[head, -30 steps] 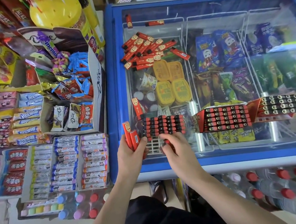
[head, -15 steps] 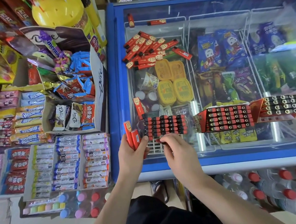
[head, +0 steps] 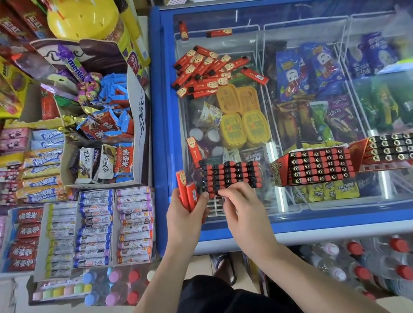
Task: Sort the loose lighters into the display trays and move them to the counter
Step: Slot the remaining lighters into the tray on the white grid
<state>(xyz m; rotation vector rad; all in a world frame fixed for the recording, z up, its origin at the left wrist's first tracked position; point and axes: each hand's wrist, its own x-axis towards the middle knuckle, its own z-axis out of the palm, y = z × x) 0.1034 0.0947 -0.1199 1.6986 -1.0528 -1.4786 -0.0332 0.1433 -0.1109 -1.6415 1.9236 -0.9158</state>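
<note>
Near tray (head: 230,176) sits on the glass freezer lid (head: 313,19), directly ahead of both hands, rows of lighters standing upright with black caps showing, its long axis running left to right. Right hand (head: 246,214) is at the tray's front edge, fingertips (head: 223,194) curled in a pinch at the front row; whether they grasp a lighter cannot be told. Left hand (head: 186,217) is just beside the tray's left end, clenched round a few red lighters (head: 187,192) held upright, long axes pointing away from the body. Judgement: the coming move turns on carrying a lighter from the left hand rightward into an open slot; the right hand is nearer the slots, the left nearer the supply. One lighter (head: 195,151) lies just beyond the tray's left corner. Loose pile (head: 210,71) lies well beyond, at the far left of the lid, lighters crossed at mixed angles; two strays (head: 219,33) sit further back. Two filled trays (head: 316,165), (head: 394,147) stand to the right, in line. Lighters are slim, smooth, glossy bars, red with printed faces; trays appear to be printed card. Sorting is judged partly done, and no tray has gone to the counter
</note>
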